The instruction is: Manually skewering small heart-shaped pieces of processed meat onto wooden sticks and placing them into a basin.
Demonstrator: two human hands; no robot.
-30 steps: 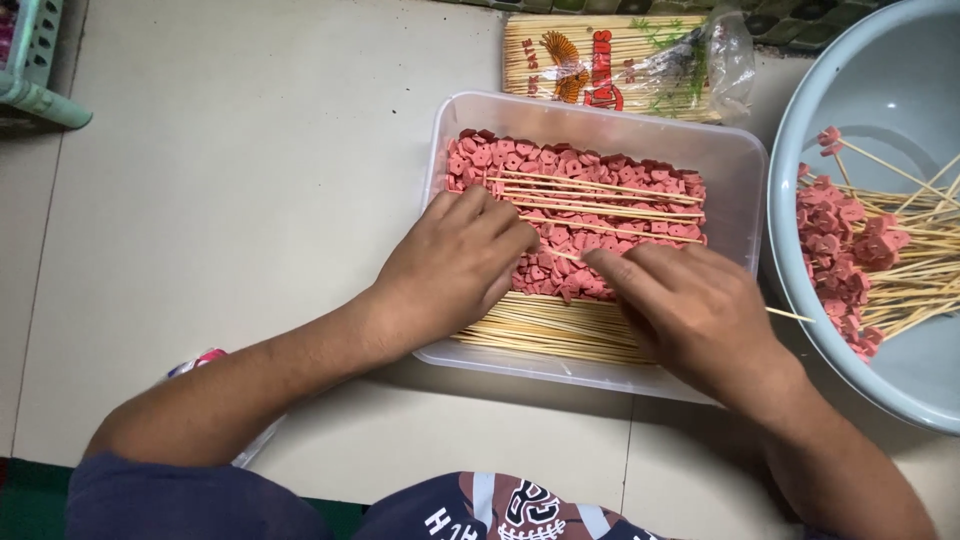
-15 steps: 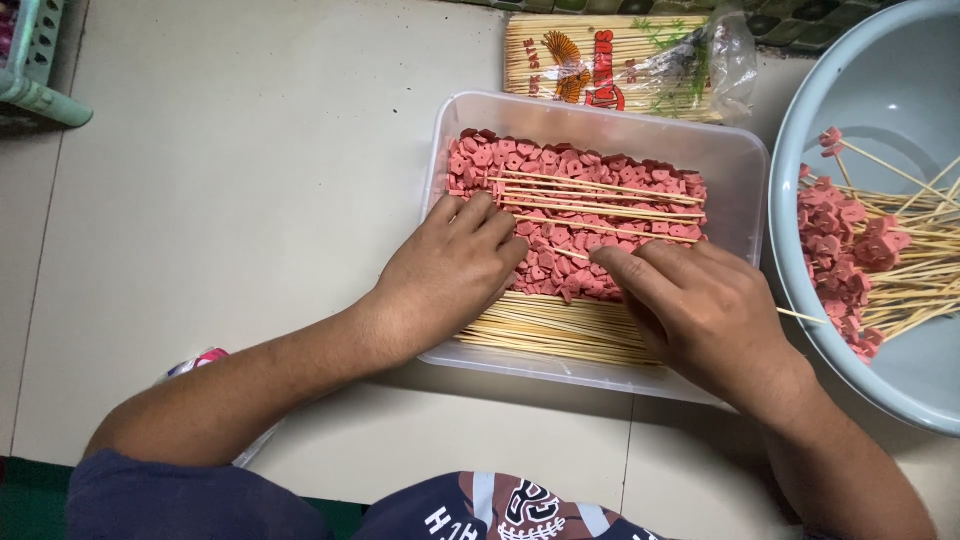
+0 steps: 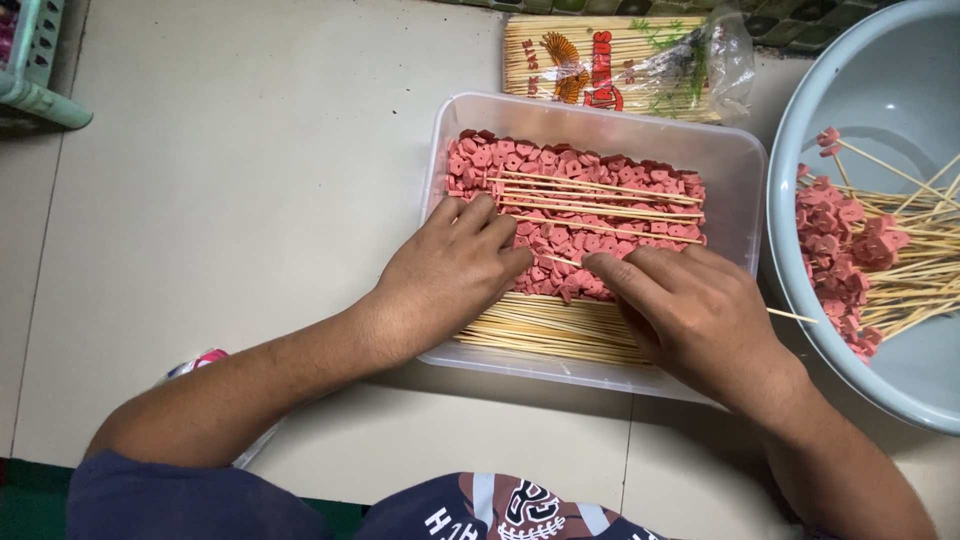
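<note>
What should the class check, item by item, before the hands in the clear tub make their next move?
1. Left hand on the pink slices: ok.
2. Right hand at the slices: ok.
3. Loose sticks in the tub, near the hands: ok.
4. A stick in the right grip: cannot tell; one tip pokes out beside the hand.
5. Bowl of filled sticks beside the tub: ok.
6. Spare stick packet behind the tub: ok.

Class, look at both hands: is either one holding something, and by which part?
It cannot be told for sure: both the left hand and the right hand rest flat on the sausage pieces, fingertips hidden.
</note>
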